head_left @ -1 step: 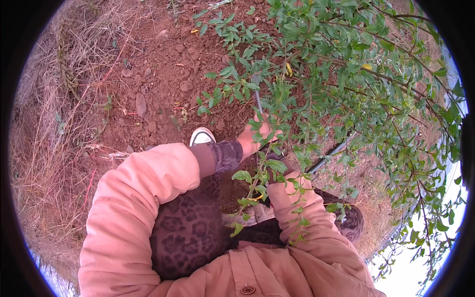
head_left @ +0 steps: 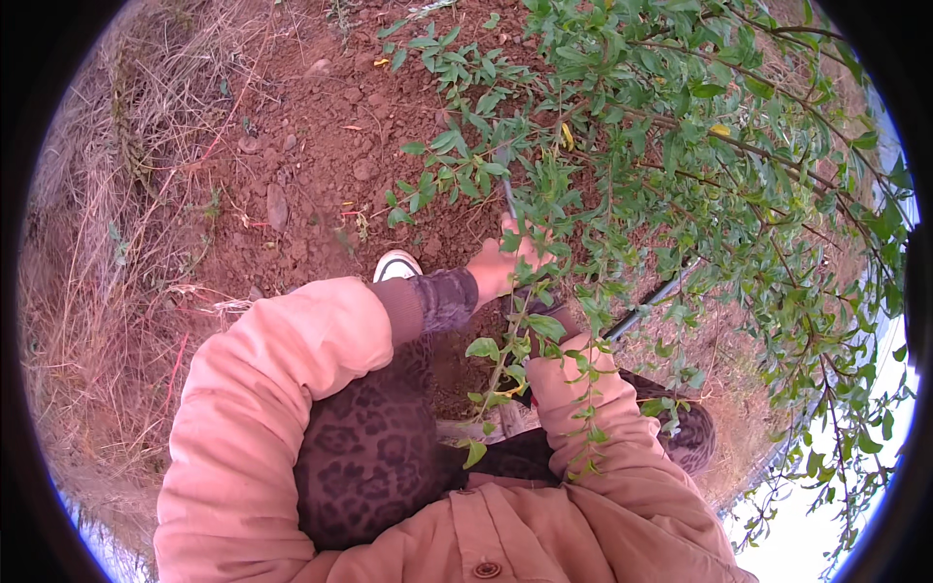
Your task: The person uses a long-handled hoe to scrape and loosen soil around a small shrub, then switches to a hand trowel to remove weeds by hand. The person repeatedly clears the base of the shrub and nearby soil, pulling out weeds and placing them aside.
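My left hand (head_left: 495, 269) is closed round the lower end of a thin grey rod (head_left: 510, 199), just beyond my shoe. The rod's far end runs up among the green leaves, so I cannot make out what kind of tool it is. From the right, my other forearm (head_left: 569, 374) reaches to the same spot. Leaves cover my right hand, and its fingers cannot be told apart from the left one's. A leafy twig (head_left: 501, 364) hangs across the right cuff.
A leafy bush (head_left: 671, 175) fills the right side, its branches overhanging my arms. Reddish soil (head_left: 330, 146) with stones lies ahead, dry grass (head_left: 107, 262) at left. My white-toed shoe (head_left: 397, 264) stands near the left wrist. A dark bar (head_left: 646, 309) slants behind the right forearm.
The hanging twig has swung slightly right and down. My hands have shifted very slightly at the rod; otherwise the scene looks the same.
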Motion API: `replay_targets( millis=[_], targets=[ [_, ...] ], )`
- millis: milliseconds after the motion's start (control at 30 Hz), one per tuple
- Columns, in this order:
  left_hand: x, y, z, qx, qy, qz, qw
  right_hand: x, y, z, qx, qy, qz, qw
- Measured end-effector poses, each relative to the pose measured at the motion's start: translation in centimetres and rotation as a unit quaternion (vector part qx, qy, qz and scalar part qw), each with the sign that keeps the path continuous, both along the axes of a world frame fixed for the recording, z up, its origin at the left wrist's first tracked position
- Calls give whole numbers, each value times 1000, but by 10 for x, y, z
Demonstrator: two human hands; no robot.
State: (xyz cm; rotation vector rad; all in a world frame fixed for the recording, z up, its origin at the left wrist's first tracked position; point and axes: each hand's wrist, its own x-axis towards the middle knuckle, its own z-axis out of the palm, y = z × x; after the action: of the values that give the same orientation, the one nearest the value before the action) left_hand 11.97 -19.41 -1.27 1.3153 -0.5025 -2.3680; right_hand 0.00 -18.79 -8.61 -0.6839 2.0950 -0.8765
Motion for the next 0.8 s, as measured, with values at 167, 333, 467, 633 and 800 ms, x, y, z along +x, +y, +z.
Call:
replay_targets(
  millis=[167,333,467,633,800],
  targets=[
    [-5,-38,-1,-47,-105,-102,988,-3,-21,2,17,37,34,999],
    [13,-26,-8,-3,44,-47,998,13,-19,1,11,94,45,995],
    [46,-5,-13,62,100,5,993,25,-13,0,-6,133,48,990],
    [57,3,-8,80,98,14,992,28,-12,2,-3,153,55,987],
    [44,4,1,88,102,15,991,28,-12,4,1,155,62,986]
  ],
)
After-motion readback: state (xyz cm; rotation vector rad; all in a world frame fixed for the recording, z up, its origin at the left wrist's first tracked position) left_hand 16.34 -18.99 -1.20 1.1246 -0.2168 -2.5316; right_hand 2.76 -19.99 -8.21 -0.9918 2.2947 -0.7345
